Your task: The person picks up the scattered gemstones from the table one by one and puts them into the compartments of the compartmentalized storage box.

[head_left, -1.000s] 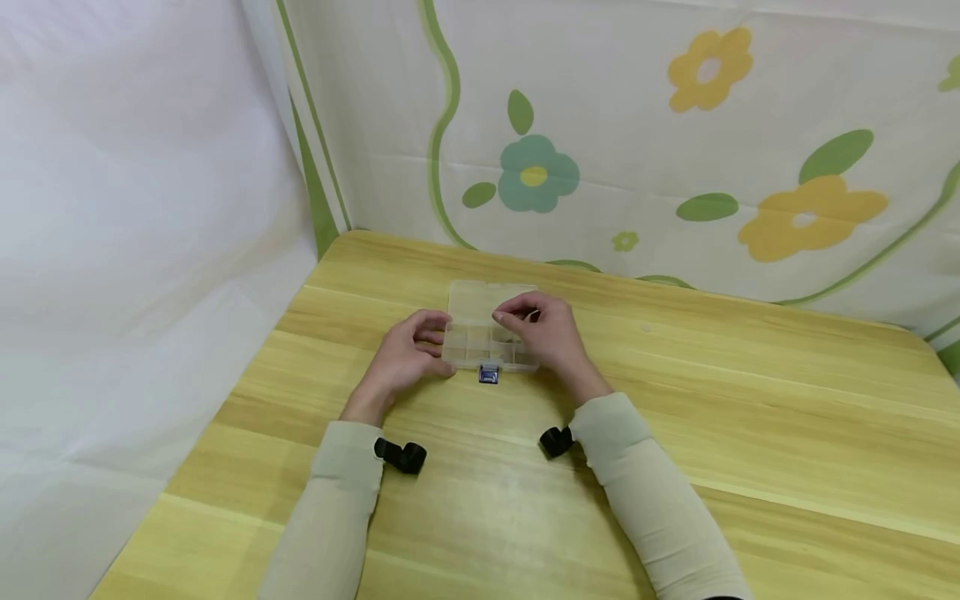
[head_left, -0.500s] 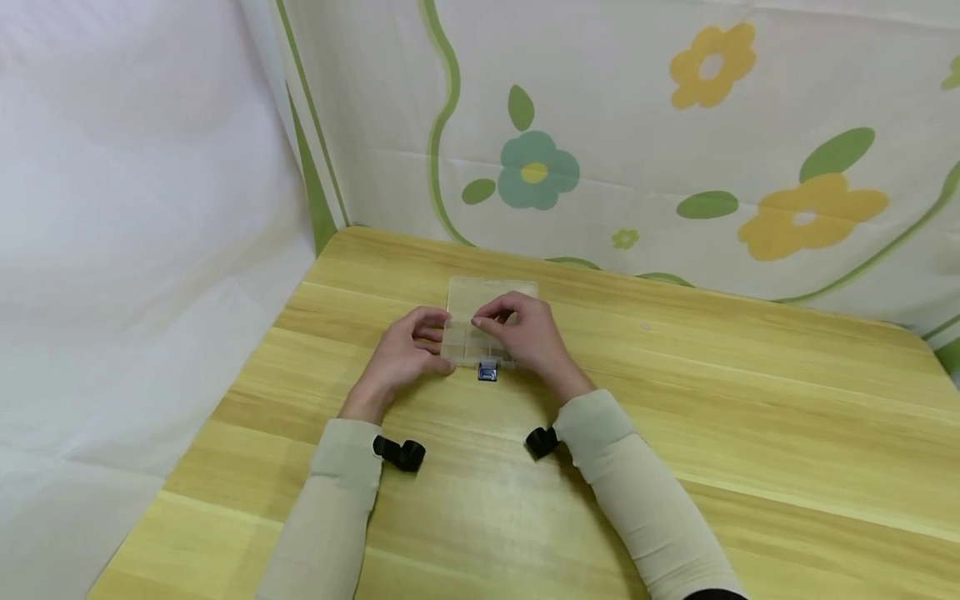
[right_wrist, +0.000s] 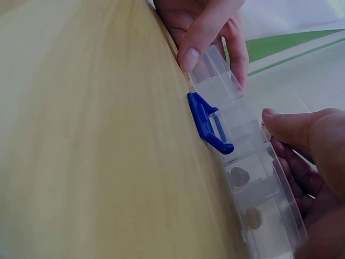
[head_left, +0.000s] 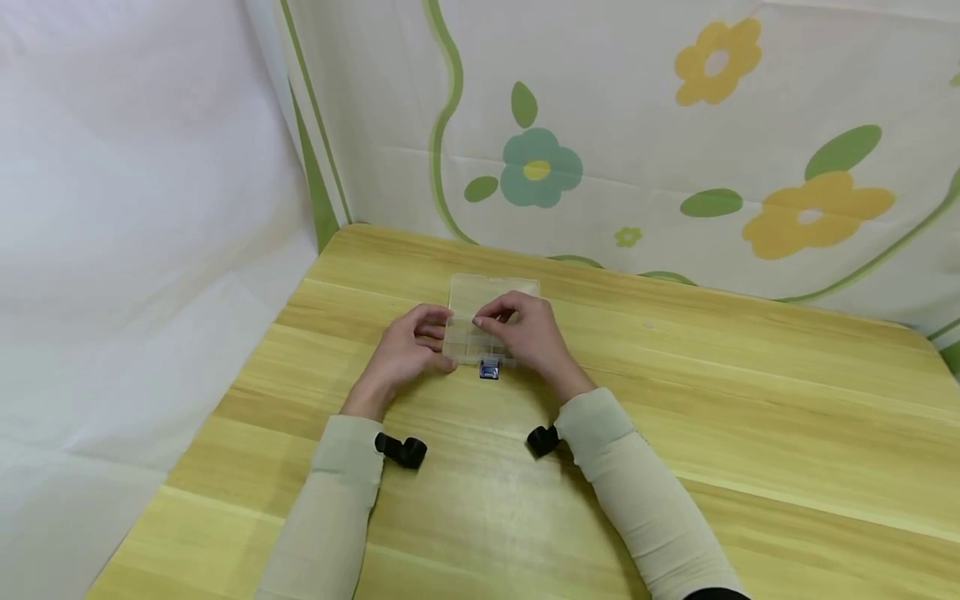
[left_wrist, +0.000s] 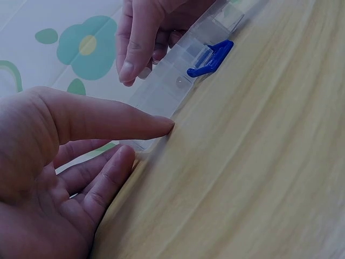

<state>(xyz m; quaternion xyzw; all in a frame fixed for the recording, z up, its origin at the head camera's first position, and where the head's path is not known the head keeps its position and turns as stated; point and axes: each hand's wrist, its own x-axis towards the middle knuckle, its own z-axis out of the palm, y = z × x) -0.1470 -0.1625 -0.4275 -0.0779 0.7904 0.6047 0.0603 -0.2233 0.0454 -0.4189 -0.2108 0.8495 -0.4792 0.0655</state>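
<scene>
A clear plastic compartment box [head_left: 456, 350] lies on the table with its lid [head_left: 472, 287] raised at the back. Its blue latch [right_wrist: 202, 121] hangs from the front side. My left hand [head_left: 405, 354] holds the box's left end, thumb at the front corner and fingers at the side. Above the middle compartments, my right hand [head_left: 528, 333] pinches thumb and forefinger together around a small pale piece [right_wrist: 264, 130], mostly hidden by the fingers. Through the front wall, a grey rounded pebble-like piece [right_wrist: 239, 176] and a brownish one [right_wrist: 253, 217] show in separate compartments.
The wooden table [head_left: 465, 500] extends widely to the right and toward me. A tiny pale speck [head_left: 649, 325] lies on it, right of the box. Behind hangs a flowered curtain [head_left: 615, 125]; white cloth [head_left: 150, 250] covers the left side.
My right hand has moved left from the box's right compartments to above its middle, then stayed there over the last half second. My left hand keeps its place at the box.
</scene>
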